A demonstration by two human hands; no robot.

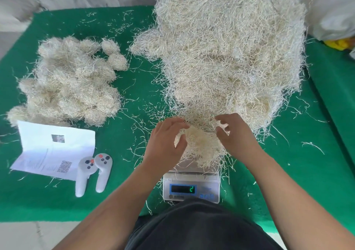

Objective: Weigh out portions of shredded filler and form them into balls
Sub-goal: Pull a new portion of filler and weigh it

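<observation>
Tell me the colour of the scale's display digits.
Green, on the scale display, head view.

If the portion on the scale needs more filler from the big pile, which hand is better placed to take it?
The right hand, probably. It already pinches strands at the near edge of the big pile, while the left hand grips the portion on the scale.

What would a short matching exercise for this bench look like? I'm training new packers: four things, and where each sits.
Things:
1. formed balls
2. loose filler heap
3. scale
4. two controllers

Places:
A. directly before the person, under the hands
B. far right of the mat
C. left of the scale, beside the paper sheet
D. left of the mat

Pairs: 1-D, 2-B, 3-A, 4-C
</observation>
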